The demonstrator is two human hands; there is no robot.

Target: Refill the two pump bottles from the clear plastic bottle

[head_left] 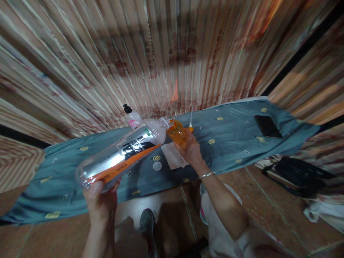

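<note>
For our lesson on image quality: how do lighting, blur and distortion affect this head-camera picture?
Head view: dim, warm light; the striped wall behind is smeared by motion blur; wide-angle distortion bows the blue cloth; glare streaks the large bottle in the left hand.

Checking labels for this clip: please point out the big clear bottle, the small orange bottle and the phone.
big clear bottle (120,157): head view, on its label.
small orange bottle (177,133): head view, on its body.
phone (268,126): head view, mid-screen.

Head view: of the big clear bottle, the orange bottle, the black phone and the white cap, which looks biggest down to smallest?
1. Big clear bottle, though it is nearest the camera
2. Black phone and orange bottle look alike; unsure
3. White cap
</note>
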